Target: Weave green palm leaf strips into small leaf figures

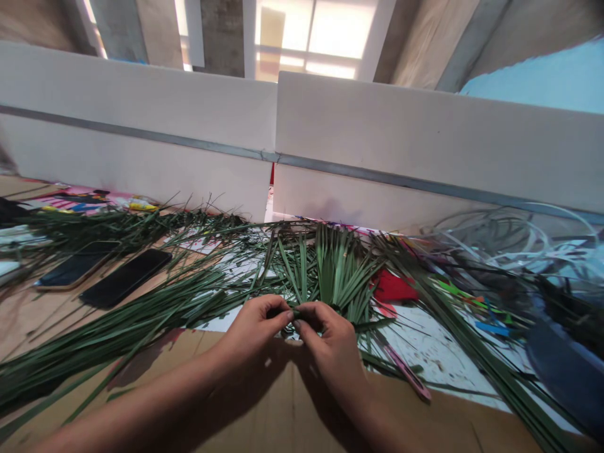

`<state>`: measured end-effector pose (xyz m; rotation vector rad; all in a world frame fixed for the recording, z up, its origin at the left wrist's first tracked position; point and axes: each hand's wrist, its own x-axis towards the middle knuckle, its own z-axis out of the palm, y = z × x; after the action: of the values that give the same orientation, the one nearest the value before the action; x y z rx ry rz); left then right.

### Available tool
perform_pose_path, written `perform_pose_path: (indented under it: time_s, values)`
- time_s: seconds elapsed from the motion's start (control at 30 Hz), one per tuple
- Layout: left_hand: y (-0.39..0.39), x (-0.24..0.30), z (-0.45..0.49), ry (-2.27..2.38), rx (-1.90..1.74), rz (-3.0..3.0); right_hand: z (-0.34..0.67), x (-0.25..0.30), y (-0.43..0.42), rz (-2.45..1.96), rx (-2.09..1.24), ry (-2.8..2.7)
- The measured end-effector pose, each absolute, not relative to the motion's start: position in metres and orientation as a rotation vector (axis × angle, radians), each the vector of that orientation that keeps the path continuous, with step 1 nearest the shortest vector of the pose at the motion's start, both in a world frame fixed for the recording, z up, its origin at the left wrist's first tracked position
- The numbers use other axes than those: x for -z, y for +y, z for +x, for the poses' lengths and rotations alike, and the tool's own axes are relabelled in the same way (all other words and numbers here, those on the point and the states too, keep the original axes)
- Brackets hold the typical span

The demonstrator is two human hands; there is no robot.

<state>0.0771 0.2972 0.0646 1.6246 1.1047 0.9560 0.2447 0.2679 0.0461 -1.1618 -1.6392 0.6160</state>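
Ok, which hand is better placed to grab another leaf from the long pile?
Probably the left hand: the long pile lies beside it, the right hand farther off; both pinch the leaf fan.

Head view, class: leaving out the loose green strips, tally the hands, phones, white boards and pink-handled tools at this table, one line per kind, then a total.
Hands: 2, the left hand and right hand, both pinching the leaf fan
Phones: 2
White boards: 2
Pink-handled tools: 1
Total: 7
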Motion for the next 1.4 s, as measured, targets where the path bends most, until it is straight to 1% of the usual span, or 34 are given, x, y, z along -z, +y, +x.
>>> perform_pose_path:
  time_s: [0.37, 0.67, 0.77, 1.0, 1.23, 1.4]
  values:
    - [0.295, -0.069, 0.079, 1.104, -0.965, 1.614, 0.249, -0.046, 0.271, -1.216, -0.651, -1.600]
    - [0.300, -0.065, 0.074, 1.124, -0.958, 1.709, 0.248, -0.042, 0.271, -1.210, -0.834, -1.479]
    - [0.301, -0.063, 0.073, 1.133, -0.981, 1.790, 0.248, -0.043, 0.271, -1.197, -0.787, -1.513]
    - [0.301, -0.058, 0.072, 1.113, -0.927, 1.898, 0.249, -0.043, 0.271, -1.122, -0.558, -1.727]
    - [0.296, -0.061, 0.074, 1.134, -0.924, 1.910, 0.250, -0.043, 0.271, -1.208, -0.470, -1.772]
    - [0.295, -0.062, 0.075, 1.171, -0.943, 1.899, 0.251, -0.045, 0.269, -1.242, -0.503, -1.710]
